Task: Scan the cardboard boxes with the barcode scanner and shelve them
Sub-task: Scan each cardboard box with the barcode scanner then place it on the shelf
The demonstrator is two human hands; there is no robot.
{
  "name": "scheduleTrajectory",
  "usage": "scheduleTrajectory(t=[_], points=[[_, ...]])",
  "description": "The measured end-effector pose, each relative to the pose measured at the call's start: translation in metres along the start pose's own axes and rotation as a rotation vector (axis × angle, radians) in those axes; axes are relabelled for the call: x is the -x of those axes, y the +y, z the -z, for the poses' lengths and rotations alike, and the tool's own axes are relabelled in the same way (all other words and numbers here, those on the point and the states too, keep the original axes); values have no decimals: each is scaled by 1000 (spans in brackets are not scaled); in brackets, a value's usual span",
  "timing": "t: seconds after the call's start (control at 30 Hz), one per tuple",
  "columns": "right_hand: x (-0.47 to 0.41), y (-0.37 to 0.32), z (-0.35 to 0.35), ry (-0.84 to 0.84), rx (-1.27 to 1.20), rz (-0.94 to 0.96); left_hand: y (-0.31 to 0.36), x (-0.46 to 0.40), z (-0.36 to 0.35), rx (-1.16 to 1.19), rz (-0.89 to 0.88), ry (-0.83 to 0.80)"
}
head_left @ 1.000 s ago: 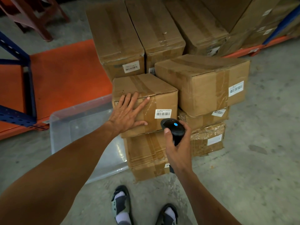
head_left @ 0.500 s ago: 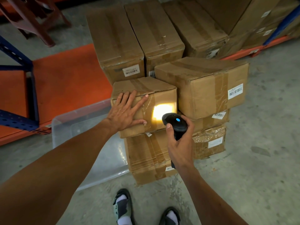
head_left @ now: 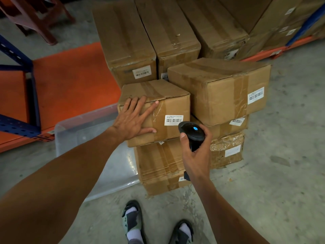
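Small box (head_left: 158, 111) atop a stack, larger box (head_left: 219, 90) right, bin (head_left: 84, 127) left, shelf (head_left: 70, 81) behind.

The person's arms are bare, with no sleeves. On the feet at six o'clock are white socks (head_left: 132, 231) inside dark and green sandals (head_left: 132, 221).

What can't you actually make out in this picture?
- Print on the barcode label of the small box: too small, head view.
- Scanner handle: hidden inside the right hand.
- Label on the bottom box: partly behind that wrist.
- Clear bin: partly hidden by the left forearm and boxes.
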State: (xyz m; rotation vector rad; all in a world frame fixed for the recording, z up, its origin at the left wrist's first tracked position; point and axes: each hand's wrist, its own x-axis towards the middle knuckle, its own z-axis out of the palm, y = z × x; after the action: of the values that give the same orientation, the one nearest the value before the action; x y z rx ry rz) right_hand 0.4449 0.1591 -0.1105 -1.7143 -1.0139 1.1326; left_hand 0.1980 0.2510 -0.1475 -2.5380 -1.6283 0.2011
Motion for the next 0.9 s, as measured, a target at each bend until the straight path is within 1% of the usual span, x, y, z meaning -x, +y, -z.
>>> scheduleTrajectory(t=[0.1, 0.2, 0.27, 0.33, 0.4, 0.5, 0.63, 0.8, 0.87, 0.9], points=[[3, 10, 0, 29, 34, -44, -14, 23, -8, 30, -23, 11], [3, 30, 4, 5, 145, -84, -28, 53, -21, 58, -41, 25], [-1, 45, 3, -81, 301, -116, -36, 77, -36, 71, -40, 33], [-12, 57, 3, -177, 508, -142, -40, 95, -49, 50, -60, 54], [-21, 72, -5, -254, 728, -156, -41, 115, -70, 32, -112, 83], [-36, 91, -21, -294, 927, -143, -39, 145, -106, 9, -221, 104], [-54, 102, -39, -303, 1024, -141, -36, 152, -124, 11, -248, 151], [-52, 97, -48, -278, 1006, -249, -34, 156, -117, 41, -224, 88], [-46, 86, -52, -236, 1038, -200, -32, 157, -113, 55, -212, 59], [-42, 78, -56, -181, 1021, -131, -31, 158, -112, 57, -208, 50]])
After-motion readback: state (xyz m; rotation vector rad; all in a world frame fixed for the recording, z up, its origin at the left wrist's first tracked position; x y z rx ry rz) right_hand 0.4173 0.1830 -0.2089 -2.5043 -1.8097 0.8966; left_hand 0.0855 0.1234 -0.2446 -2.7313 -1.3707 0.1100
